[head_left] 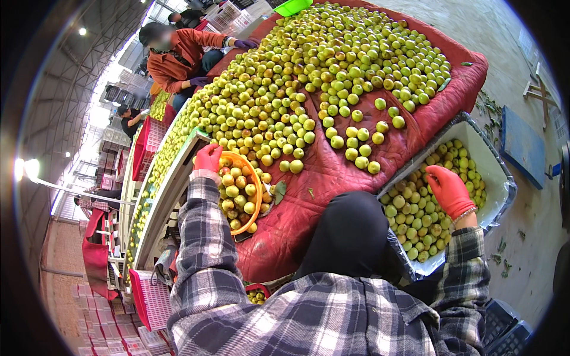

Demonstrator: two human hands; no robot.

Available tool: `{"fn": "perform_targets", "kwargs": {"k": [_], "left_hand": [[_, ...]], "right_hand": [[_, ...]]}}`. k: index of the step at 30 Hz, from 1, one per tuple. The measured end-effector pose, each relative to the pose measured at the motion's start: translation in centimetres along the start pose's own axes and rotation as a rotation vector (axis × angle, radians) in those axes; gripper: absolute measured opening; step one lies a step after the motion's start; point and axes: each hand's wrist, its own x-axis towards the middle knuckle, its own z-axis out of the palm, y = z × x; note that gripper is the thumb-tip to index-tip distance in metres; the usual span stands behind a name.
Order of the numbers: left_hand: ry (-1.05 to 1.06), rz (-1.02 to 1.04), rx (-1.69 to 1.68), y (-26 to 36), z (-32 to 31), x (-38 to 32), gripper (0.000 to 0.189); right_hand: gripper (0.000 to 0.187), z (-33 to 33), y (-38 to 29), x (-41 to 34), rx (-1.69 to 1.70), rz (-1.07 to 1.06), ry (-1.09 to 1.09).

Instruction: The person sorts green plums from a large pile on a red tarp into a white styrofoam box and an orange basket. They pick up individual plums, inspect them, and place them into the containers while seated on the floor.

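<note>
My left hand [208, 159], in a red glove, is at the upper left rim of an orange plastic basket [255, 187]. This basket holds yellow-green and browned round fruits that look like jujubes [239, 193]. Whether the left fingers grip a fruit or the rim is hidden. Over a crate lined with clear plastic [483, 142], my right hand [449, 191], also red-gloved, hovers with fingers slightly apart and no fruit visible in them. Green fruits [414, 213] lie inside the crate. Before me, a large heap of similar fruits [329, 58] spreads over a red quilted cover [303, 200].
A conveyor [164, 200] carrying fruit runs along my left. Across the heap, a co-worker in an orange jacket [191, 58] leans on the cover's edge. A green basin [292, 6] sits at the far end. A blue board [521, 147] and fallen leaves [502, 258] lie on the right floor.
</note>
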Motion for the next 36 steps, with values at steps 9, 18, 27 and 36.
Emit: {"fn": "perform_targets", "kwargs": {"k": [9,18,27,36], "left_hand": [[-0.359,-0.006,0.789,6.5,3.5,-2.9,0.047],[-0.586,0.443,-0.235,20.6,15.0,-9.2,0.037],[-0.942,0.369,-0.012,25.9,24.0,-10.4,0.032],[-0.477,0.2,-0.185,24.4,23.1,-8.0,0.041]], "right_hand": [[0.022,-0.2,-0.1,-0.3,0.025,0.058,0.001],[0.022,0.0,-0.4,0.2,-0.082,0.008,-0.017],[0.021,-0.1,-0.4,0.4,-0.098,0.002,0.004],[0.02,-0.1,-0.4,0.6,-0.087,-0.009,-0.001]]}}
